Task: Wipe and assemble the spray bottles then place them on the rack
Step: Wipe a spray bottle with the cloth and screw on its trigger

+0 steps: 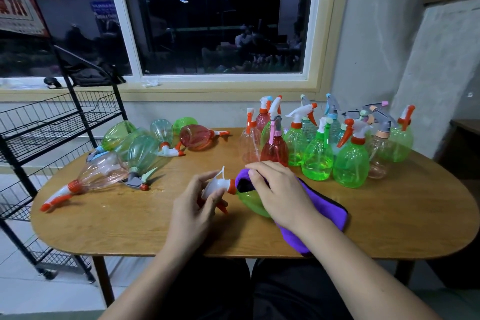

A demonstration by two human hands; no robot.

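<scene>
A green spray bottle [253,202] lies on its side over the wooden table [130,223], its white and orange spray head [217,187] pointing left. My left hand [193,209] grips that spray head. My right hand [281,191] holds a purple cloth [318,206] wrapped over the bottle's body, covering most of it. The black wire rack [49,125] stands at the table's left end, with no bottles visible on its shelves.
Several bottles lie on their sides at the table's back left [135,148], some green, some pink. Several upright bottles [337,145] with spray heads crowd the back right. A window and grey wall rise behind. The table's front edge is near my lap.
</scene>
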